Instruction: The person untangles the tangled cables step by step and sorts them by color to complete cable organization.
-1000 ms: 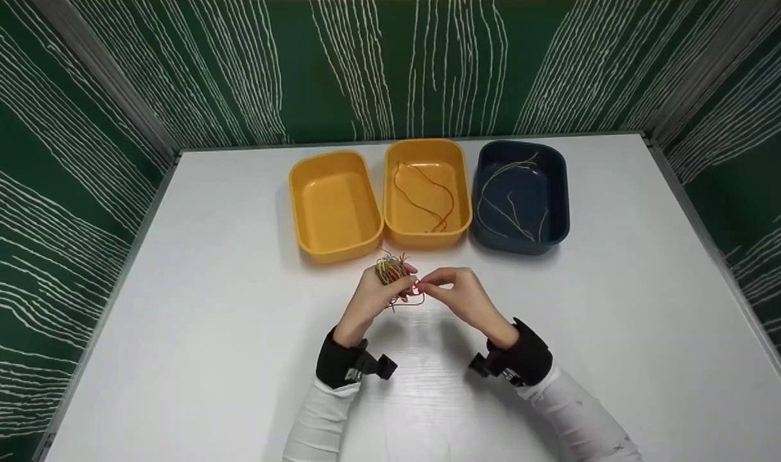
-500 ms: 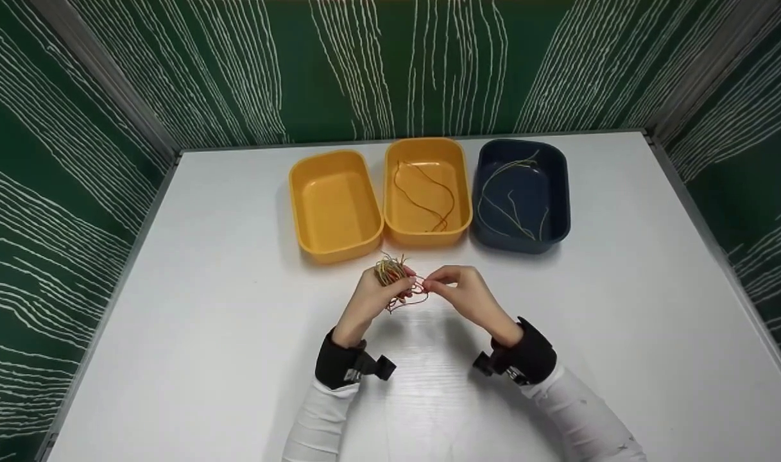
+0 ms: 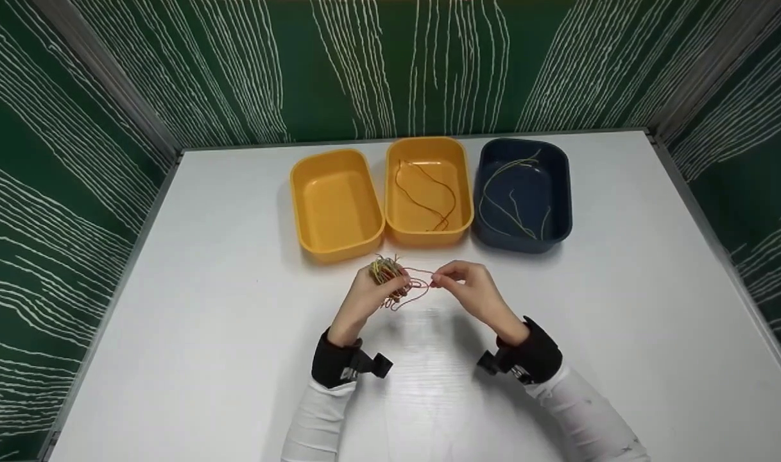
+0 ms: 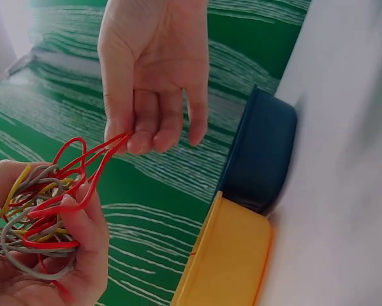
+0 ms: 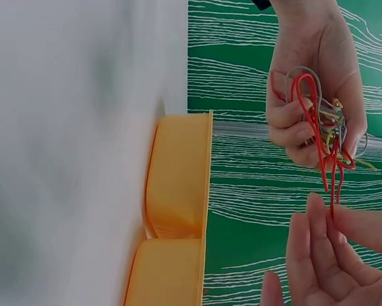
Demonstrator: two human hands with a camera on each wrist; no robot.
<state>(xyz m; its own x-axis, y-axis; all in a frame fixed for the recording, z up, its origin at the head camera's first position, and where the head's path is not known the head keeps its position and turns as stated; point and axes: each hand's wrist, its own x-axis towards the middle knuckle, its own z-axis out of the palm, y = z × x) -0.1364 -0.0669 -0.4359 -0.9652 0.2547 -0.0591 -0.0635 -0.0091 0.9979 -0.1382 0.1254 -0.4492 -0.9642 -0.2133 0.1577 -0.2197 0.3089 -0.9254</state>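
Observation:
A tangled bundle of thin cords [image 3: 385,272], red, yellow and grey, is gripped in my left hand [image 3: 363,298] above the table, in front of the bins. Between thumb and index finger, my right hand [image 3: 477,292] pinches red cord [image 4: 100,153] that stretches in loops from the bundle. In the left wrist view the bundle lies in the curled left fingers, and red loops rise to the right fingertips. The right wrist view shows the same red strands running down from the left fist to the right hand [image 5: 331,255].
A left yellow bin [image 3: 337,212] stands at the back, beside a middle yellow bin [image 3: 422,239] with an orange-red cord lying in it. To its right, a dark blue bin [image 3: 522,244] contains several yellowish cords. All stand on a white table [image 3: 204,308] before green walls.
My right hand has moved a little to the right, away from the left hand, drawing the red loops farther out of the bundle. The left hand has shifted slightly left.

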